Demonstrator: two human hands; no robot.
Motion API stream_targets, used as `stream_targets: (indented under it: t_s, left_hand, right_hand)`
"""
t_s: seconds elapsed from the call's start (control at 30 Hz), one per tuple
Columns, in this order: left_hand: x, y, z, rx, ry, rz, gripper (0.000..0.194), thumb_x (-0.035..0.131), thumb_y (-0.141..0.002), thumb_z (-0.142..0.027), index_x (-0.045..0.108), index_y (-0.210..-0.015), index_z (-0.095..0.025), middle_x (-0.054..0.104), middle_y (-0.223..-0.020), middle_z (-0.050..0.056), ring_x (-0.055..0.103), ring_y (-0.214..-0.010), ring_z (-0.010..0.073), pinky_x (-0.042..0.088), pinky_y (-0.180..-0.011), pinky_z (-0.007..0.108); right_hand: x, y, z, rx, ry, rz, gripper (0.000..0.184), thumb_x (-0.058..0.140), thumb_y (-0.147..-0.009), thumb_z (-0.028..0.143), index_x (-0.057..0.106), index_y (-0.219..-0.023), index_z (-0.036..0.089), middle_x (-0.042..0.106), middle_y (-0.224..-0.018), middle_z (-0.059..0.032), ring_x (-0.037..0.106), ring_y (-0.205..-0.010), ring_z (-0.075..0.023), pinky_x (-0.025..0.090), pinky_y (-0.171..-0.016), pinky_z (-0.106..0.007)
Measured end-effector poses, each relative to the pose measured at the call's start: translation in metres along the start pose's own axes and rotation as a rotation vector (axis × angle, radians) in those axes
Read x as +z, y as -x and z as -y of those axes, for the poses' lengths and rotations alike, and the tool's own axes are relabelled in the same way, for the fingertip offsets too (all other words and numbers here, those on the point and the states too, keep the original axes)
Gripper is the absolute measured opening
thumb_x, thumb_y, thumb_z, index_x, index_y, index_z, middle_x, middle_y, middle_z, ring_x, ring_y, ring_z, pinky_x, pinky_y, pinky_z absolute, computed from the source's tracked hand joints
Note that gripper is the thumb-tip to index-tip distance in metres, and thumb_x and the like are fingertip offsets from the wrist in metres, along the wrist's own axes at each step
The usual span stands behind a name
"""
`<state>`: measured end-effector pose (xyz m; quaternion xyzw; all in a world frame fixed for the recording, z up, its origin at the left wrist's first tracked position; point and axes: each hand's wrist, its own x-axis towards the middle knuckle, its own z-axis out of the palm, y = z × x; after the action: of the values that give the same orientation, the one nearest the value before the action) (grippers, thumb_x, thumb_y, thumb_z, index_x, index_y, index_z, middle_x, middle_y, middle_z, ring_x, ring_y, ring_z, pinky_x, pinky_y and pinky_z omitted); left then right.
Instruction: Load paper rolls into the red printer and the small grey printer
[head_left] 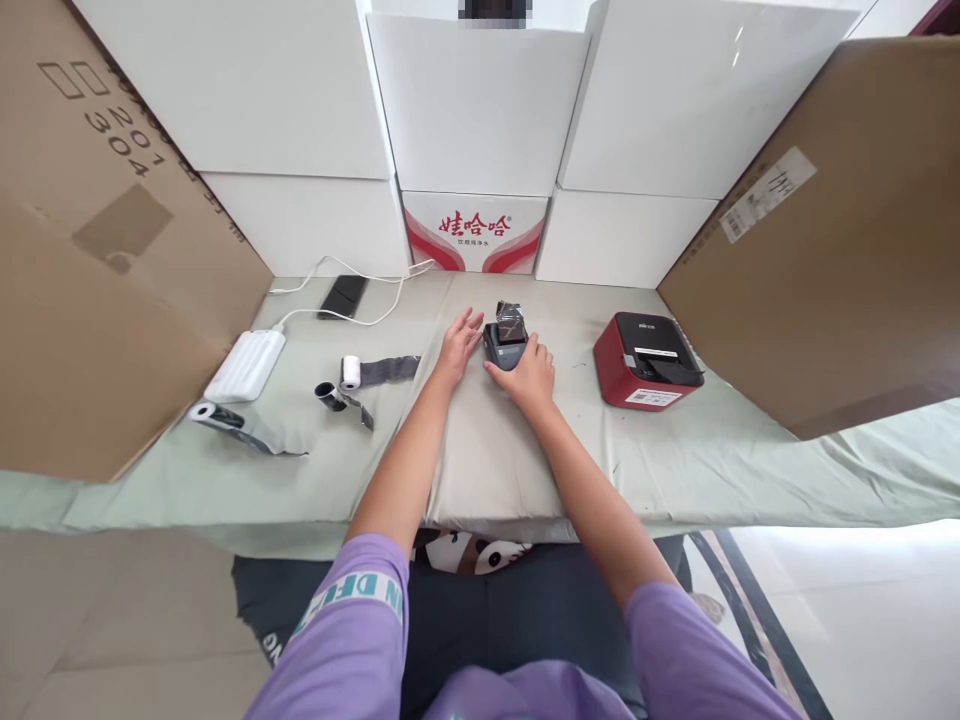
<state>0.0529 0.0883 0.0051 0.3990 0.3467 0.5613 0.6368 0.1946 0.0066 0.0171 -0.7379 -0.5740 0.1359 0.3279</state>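
A small dark grey portable printer (504, 354) rests on the cloth-covered table in front of me. A shiny black strip (511, 322) stands up from its far end. My right hand (530, 378) grips the printer's near right side, thumb across the front edge and fingers along the right. On the other side, my left hand (457, 348) lies with fingers stretched out, their tips close to the printer's left edge. Whether those tips touch it I cannot tell.
On the right stands a red and black desktop printer (646, 362). Several paper rolls, including a white one (350, 372), lie left with dark strips unrolled. A white power bank (246, 365), a cable and a black phone (343, 297) are farther left. Cartons (474, 235) wall the back and sides.
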Motion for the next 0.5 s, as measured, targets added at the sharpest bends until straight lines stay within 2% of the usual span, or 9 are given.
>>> stream_targets:
  t_s: [0.1,0.2,0.27,0.33,0.5]
  left_hand:
    - [-0.001,0.000,0.001,0.005,0.019,-0.004,0.077,0.058,-0.077,-0.020,0.049,-0.154,-0.019,0.060,-0.158,0.014,0.053,-0.152,0.0220,0.041,-0.127,0.039]
    - [-0.003,-0.001,0.001,-0.003,0.020,-0.021,0.071,0.060,-0.080,-0.024,0.052,-0.151,-0.022,0.061,-0.158,0.012,0.053,-0.153,0.0223,0.041,-0.127,0.040]
    - [-0.003,-0.002,0.001,-0.012,0.020,-0.029,0.069,0.062,-0.081,-0.028,0.053,-0.149,-0.023,0.061,-0.157,0.013,0.052,-0.154,0.0232,0.040,-0.127,0.042]
    - [-0.004,-0.003,0.001,-0.016,0.028,-0.031,0.068,0.063,-0.082,-0.029,0.053,-0.148,-0.023,0.061,-0.158,0.014,0.051,-0.154,0.0238,0.040,-0.127,0.042]
    - [-0.004,-0.004,0.002,-0.016,0.030,-0.016,0.065,0.065,-0.082,-0.032,0.055,-0.146,-0.023,0.061,-0.157,0.015,0.051,-0.154,0.0255,0.039,-0.129,0.045]
  right_hand:
    - [0.002,0.004,0.003,-0.028,0.008,-0.031,0.105,0.081,-0.073,0.047,0.034,-0.158,0.007,0.056,-0.140,-0.0284,0.050,-0.134,-0.0451,0.040,-0.115,-0.058]
    - [-0.001,-0.008,0.002,-0.065,-0.035,-0.121,0.093,0.078,-0.073,0.040,0.039,-0.152,0.010,0.057,-0.138,-0.0252,0.048,-0.134,-0.0425,0.039,-0.117,-0.055]
    - [-0.008,-0.032,0.002,-0.059,-0.072,-0.201,0.088,0.077,-0.072,0.038,0.041,-0.149,0.012,0.056,-0.140,-0.0235,0.048,-0.136,-0.0405,0.036,-0.120,-0.054]
    - [-0.018,-0.065,0.001,0.004,-0.115,-0.258,0.085,0.078,-0.072,0.035,0.042,-0.145,0.012,0.057,-0.141,-0.0224,0.049,-0.137,-0.0383,0.033,-0.123,-0.052]
    - [-0.041,-0.147,-0.016,0.298,-0.130,-0.362,0.081,0.083,-0.068,0.029,0.049,-0.138,0.006,0.055,-0.143,-0.0273,0.050,-0.139,-0.0402,0.037,-0.121,-0.048]
